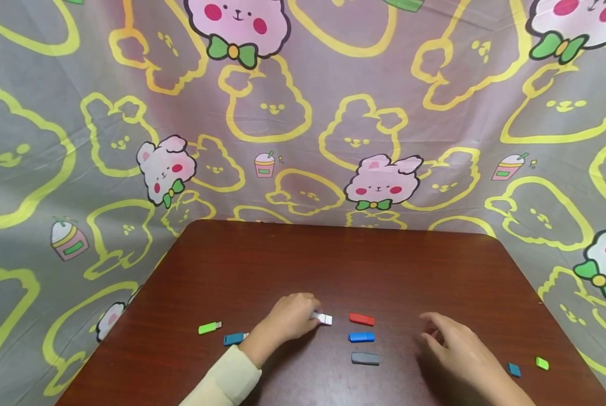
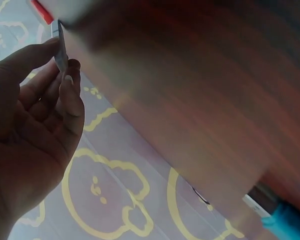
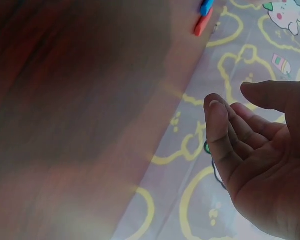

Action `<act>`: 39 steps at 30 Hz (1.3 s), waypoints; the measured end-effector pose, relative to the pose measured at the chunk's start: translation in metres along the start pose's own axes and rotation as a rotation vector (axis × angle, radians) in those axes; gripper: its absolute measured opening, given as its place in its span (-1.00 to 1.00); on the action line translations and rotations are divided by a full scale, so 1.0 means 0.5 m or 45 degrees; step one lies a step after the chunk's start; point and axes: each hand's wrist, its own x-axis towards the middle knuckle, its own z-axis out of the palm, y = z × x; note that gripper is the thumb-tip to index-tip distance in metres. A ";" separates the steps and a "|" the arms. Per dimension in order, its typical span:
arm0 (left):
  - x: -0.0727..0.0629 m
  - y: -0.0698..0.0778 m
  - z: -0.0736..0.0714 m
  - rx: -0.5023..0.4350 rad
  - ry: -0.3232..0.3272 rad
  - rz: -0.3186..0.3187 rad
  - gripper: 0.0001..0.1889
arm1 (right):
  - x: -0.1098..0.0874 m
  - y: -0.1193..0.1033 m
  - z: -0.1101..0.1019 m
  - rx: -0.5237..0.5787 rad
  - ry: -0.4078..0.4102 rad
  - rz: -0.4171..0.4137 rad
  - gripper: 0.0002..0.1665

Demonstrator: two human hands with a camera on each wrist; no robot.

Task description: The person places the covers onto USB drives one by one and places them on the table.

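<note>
Fingertips of the left hand [image 1: 289, 320] pinch the white drive [image 1: 325, 318] mid-table, best kept level beside the red drive [image 1: 361, 319], while the right hand [image 1: 452, 343] hovers relaxed.

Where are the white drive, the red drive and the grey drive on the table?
white drive [image 1: 325, 319], head view, on its exposed right end, which the left hand pinches.
red drive [image 1: 361, 320], head view, middle of its body.
grey drive [image 1: 365, 358], head view, middle of its body.

My left hand [image 1: 289, 318] lies forward, sleeve at wrist, fingers [image 2: 69, 95] curled, fingertips pinched together. My right hand [image 1: 455, 344] hovers apart from it, palm loose, fingers [image 3: 217, 130] relaxed and slightly bent, gripping nothing.
</note>
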 end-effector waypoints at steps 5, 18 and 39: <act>0.003 0.003 0.002 -0.002 -0.001 0.000 -0.89 | -0.009 0.018 -0.001 -0.009 0.007 -0.010 -0.62; 0.003 0.000 0.004 -0.001 0.010 0.035 -0.89 | -0.030 0.060 -0.016 -0.008 -0.054 0.063 -0.64; -0.085 -0.062 -0.064 -0.012 0.049 -0.115 -0.71 | -0.044 0.162 -0.067 -0.123 -0.382 0.333 -0.46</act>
